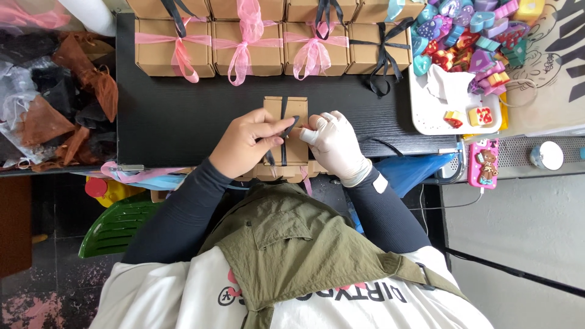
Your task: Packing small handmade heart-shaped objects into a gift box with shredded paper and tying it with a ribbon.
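My olive apron [292, 237] and dark sleeves fill the foreground as I lean over a black table [177, 116]. A small brown cardboard box [286, 109] lies flat at the table's near edge, directly between my hands, its long side running away from me. A black ribbon [284, 131] runs along that same line, over the middle of the lid. My bare left hand [247, 146] pinches the ribbon from the left, thumb and fingers closed on it above the box. My right hand [332, 143], in a white glove, presses in from the right, fingertips closed at the ribbon's crossing point. Both hands sit equally close. Beyond stand finished boxes [244, 49] tied with pink and black bows, with a white tray [439, 119] of colourful trinkets at right.
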